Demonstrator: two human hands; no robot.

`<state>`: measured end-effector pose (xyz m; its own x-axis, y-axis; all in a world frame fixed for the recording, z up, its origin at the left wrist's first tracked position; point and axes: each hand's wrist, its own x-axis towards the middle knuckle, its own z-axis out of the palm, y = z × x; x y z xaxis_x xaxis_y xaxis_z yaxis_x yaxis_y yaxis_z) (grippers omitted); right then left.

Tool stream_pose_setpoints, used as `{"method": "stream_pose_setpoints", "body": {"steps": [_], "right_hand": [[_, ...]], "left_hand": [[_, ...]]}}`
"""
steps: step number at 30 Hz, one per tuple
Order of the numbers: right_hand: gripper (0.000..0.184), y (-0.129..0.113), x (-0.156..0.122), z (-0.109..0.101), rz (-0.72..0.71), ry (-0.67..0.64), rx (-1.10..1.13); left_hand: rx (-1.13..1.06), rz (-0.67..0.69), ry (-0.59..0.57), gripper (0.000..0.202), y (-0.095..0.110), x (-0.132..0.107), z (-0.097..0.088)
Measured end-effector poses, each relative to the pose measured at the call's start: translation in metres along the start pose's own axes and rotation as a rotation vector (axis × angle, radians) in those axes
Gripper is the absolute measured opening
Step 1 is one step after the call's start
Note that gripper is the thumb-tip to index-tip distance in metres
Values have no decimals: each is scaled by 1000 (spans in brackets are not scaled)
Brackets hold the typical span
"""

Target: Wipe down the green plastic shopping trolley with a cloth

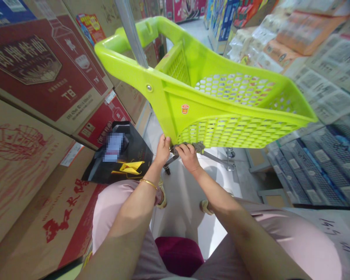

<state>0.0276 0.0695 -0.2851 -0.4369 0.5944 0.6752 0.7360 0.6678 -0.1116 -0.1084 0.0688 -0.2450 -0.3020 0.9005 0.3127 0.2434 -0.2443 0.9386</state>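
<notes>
A bright green shopping cart [175,97] with a grey metal frame stands close in front of me, side-on. My left hand [162,149] is closed at the lower rear corner of its basket, where the basket meets the frame. Right beside it, my right hand [188,155] has its fingers curled over a dark grey cloth [198,146]. The cloth lies against the frame under the basket's lower edge. My right fingertips and the far side of the cloth are partly hidden. An orange sticker [185,109] marks the cart's side panel.
Stacked cartons [41,70] rise on my left, with a black bag [125,147] and yellow paper [131,168] before them. Packaged goods [323,77] fill the right side above dark blue patterned packs [323,163]. A tiled floor [181,202] runs below the cart.
</notes>
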Motion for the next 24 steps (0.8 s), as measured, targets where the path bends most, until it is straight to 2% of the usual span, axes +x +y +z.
{"method": "stream_pose_setpoints", "body": {"steps": [2,7,10,12,16,18,21,24], "right_hand": [[25,0,7,-4,0,32,13],[28,8,53,-32,99,293,-25],[29,12,80,-51,131,361,-25],[30,10,89,-59,139,391,-41],[30,0,91,-62,190,400,-60],[30,-5,87,-57,216,368,-43],[30,-6,79,-49,225,349,-49],[29,-2,74,-46,174,386,-91]], "left_hand": [[20,4,0,43,0,1,-1],[81,9,-15,48,7,-2,-3],[120,10,1,54,21,-3,-1],[127,79,36,56,33,1,3],[226,206,179,68,53,15,11],[289,241,208,78,57,22,13],[325,256,166,83,55,27,14],[338,257,108,85,49,28,12]]}}
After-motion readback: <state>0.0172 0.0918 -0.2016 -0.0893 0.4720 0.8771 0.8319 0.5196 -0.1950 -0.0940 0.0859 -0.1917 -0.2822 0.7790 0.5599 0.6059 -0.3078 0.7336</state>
